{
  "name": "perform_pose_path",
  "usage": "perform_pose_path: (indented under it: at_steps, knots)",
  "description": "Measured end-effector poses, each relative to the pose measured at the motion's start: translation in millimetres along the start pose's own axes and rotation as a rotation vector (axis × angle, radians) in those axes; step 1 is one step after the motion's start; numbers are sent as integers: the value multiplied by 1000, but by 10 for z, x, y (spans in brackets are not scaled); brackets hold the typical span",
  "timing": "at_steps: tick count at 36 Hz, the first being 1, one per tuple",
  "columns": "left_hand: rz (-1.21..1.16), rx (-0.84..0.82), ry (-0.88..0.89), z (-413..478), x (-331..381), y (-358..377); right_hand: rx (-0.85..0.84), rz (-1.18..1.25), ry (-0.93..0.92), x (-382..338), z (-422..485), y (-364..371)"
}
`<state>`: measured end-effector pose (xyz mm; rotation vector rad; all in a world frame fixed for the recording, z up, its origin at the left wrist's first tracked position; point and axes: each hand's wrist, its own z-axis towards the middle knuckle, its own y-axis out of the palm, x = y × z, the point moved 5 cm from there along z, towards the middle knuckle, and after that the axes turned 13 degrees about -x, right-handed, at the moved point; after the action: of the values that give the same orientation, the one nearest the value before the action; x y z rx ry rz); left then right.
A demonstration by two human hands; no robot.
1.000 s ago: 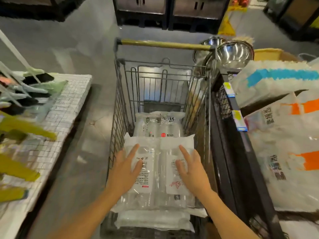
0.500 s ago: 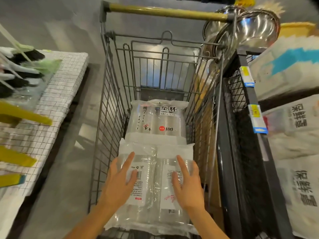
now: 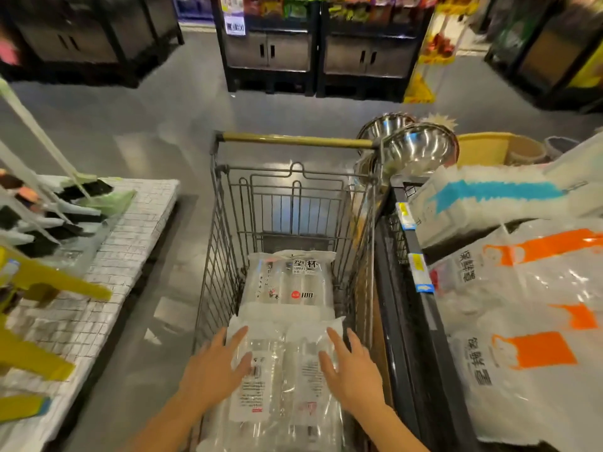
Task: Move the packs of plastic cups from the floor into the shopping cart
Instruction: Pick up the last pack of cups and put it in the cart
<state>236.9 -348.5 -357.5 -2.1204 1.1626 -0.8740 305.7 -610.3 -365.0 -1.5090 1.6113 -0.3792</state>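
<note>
Head view: a clear film pack of plastic cups (image 3: pixel 280 380) lies at the near end of the wire shopping cart (image 3: pixel 222 256). It holds two rows of transparent stacked cups under white printed labels. Its white sealed edge meets a second pack (image 3: pixel 288 282), marked 100, farther in. The left hand (image 3: pixel 213 375) and right hand (image 3: pixel 354 375) rest flat on the near pack's two sides, fingers straight and spread, gripping nothing. The cart is grey metal grid with a brass-coloured handle bar (image 3: pixel 293 140). Shiny steel bowls (image 3: pixel 421 148) sit beside its far right corner.
</note>
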Motion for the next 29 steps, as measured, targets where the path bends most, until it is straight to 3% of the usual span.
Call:
perform_pose_path:
  at_steps: [6,12,16,29]
  knots:
    - [119,112,129,-204,444,-822,202,-72,-45,-274,-250,-948]
    - [285,268,306,-653,1096,-1507,258,-184,-48,-519,-706,-1687]
    - [314,262,414,-850,1406,-1798,342,-213,-27,-632,-1084,-2056]
    - [522,236,797,-1569,2327,-2105,583,-32,306,-490,-2652,-2296]
